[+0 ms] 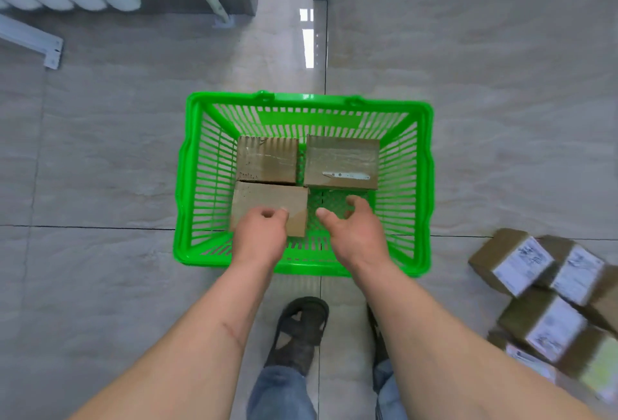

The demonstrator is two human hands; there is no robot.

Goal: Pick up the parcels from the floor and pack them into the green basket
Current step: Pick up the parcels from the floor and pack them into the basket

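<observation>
basket (187, 165): green, on the tiled floor at centre frame, three parcels inside.
far parcels: one (267, 160) at the back left of the basket floor, one (341, 162) at the back right, side by side and close.
near parcel (267, 202): front left of the basket, against the back-left one; the front-right patch of the basket floor is bare.
left hand (262, 230): fingers curled over the near edge of the near parcel, seemingly holding or seating it; i can't tell how firm the hold is.
right hand (356, 224): over the bare patch, fingers loosely curled, thumb out, holding nothing.
pile (548, 292): more parcels with white labels, on the floor at lower right.
step: i'd say the third parcel is just being set down.
next: likely let go, turn to the pile, take a parcel and fit it into the front-right gap.
</observation>
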